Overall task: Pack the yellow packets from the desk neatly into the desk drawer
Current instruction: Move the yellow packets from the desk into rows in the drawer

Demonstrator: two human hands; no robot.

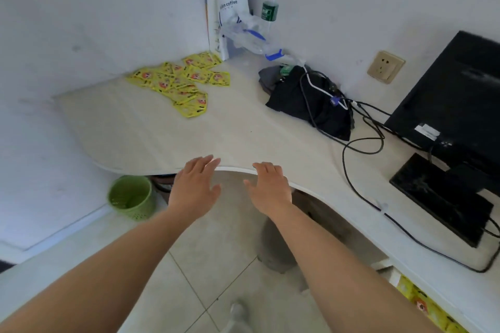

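Both hands were open and holding nothing. The left hand (193, 184) and right hand (269, 186) reached out palm down, fingers pretty much straight, right at the curved front edge of the desk (162, 138). Couldn't tell if the fingertips actually touched it. The yellow packets (180, 81) were in a loose, messy pile way back in the desk's far corner against the wall, well apart from both hands. Behind them stood a white paper bag (230, 8) and a green-labelled bottle (270, 9). A black bag (305, 100) with cables lay near a wall socket (385, 66), with a monitor (454, 100) off to the right. A green bin (131, 197) sat on the floor under the desk. At the lower right, what looked like the drawer (392, 274) showed something yellow inside.
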